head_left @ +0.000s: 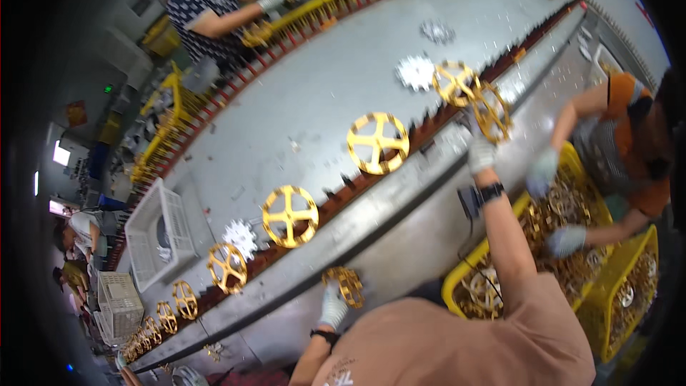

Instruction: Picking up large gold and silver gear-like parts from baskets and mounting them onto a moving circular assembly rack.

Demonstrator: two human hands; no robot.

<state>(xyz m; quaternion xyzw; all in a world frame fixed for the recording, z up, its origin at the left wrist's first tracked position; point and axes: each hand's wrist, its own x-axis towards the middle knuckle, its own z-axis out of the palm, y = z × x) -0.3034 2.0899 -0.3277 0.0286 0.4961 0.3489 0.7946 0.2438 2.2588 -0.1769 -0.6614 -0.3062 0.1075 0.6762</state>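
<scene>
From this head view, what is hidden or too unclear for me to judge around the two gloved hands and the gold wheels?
- Left hand: its grip on the gold wheel is unclear; glove and motion blur hide the fingers.
- Right hand: contact with the far gold wheel is blurred.
- Yellow bin: its contents are partly hidden by the person's arm and shoulder.
- Small wheels at lower left: too small and bent by the fisheye.

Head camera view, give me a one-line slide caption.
Gloved left hand holds a gold spoked metal wheel while gloved right hand hangs another gold wheel on the conveyor rack.
</scene>
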